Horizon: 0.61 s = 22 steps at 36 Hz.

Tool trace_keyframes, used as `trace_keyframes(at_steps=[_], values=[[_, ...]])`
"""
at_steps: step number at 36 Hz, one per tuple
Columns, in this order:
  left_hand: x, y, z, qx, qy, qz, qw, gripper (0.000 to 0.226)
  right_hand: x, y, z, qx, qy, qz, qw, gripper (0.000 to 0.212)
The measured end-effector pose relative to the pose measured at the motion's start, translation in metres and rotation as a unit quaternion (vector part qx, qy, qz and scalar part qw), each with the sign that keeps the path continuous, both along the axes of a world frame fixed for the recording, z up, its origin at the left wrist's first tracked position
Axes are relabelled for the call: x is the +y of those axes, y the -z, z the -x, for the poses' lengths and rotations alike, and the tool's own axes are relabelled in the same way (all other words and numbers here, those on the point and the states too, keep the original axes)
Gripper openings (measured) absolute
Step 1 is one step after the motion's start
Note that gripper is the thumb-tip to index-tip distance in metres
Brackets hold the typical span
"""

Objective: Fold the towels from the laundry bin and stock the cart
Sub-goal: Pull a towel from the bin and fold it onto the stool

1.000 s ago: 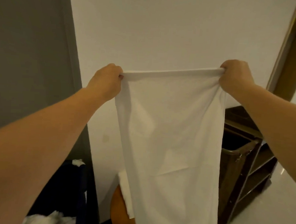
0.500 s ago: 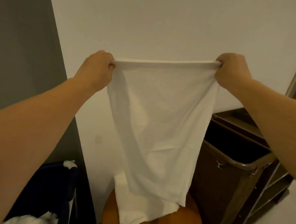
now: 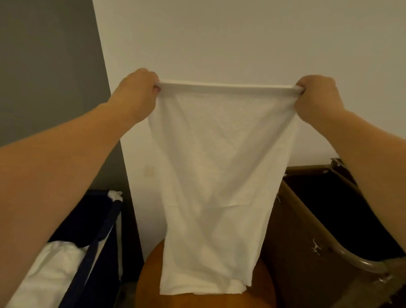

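Left hand [image 3: 139, 95] and right hand [image 3: 317, 99] grip towel [image 3: 215, 178] taut

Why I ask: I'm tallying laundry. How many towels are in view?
2, perhaps more: one towel hangs stretched between the left hand and right hand; a bunched white heap lies in the dark laundry bin at lower left, possibly hiding several.

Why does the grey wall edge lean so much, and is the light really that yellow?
Head view: the wide-angle lens, tipped downward, probably makes the grey wall edge lean; dim warm light tints the white towel cream; the picture is soft all over, with no glare; the cart bag's inside falls into near-black shadow.
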<state>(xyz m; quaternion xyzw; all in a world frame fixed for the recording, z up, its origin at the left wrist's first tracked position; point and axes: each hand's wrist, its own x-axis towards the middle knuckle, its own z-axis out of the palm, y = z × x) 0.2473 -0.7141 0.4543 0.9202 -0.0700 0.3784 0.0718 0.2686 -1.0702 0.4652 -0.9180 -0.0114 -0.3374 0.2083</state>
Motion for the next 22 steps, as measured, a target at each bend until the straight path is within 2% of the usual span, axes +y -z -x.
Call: trace_keyframes(at_steps=[4, 13, 22], values=[[-0.001, 0.017, -0.015, 0.03, -0.029, 0.006, 0.999, 0.021, -0.001, 0.018, -0.026, 0.015, -0.042, 0.0, 0.999, 0.036], [0.02, 0.066, -0.088, 0.084, -0.058, 0.018, 0.995, 0.025, 0.023, 0.072, -0.112, 0.087, -0.056, 0.021, 0.994, 0.03], [0.057, 0.164, -0.195, 0.17, -0.033, 0.037, 0.984, 0.025, 0.061, 0.161, -0.212, 0.182, -0.028, 0.061, 0.981, 0.031]])
